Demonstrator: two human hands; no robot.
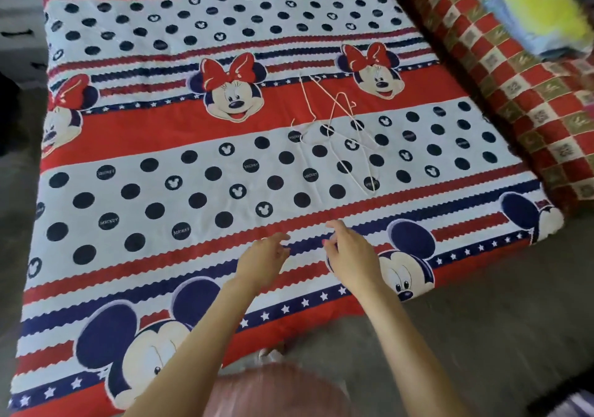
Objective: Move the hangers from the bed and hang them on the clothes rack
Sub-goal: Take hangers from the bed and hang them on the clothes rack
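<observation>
Lying in a loose tangle on the far-middle part of the bed are the thin white wire hangers (337, 127), a few of them overlapping, though they're so skinny against the print that I can't really count them. They sit on the red, white and navy cartoon-mouse bedspread (160, 175), half on a red band and half on the polka-dot stripe, just right of centre. Both hands are out over the near edge of the bedspread, well short of the hangers and holding nothing. The left hand (263, 260) has its fingers loosely extended, pointing toward the far side. The right hand (350, 255) is just beside it, fingers relaxed and slightly curled. Along the right side of the bed lies a red and gold checkered rolled blanket (501, 72), with something yellow and blurry (540, 8) beyond it.
</observation>
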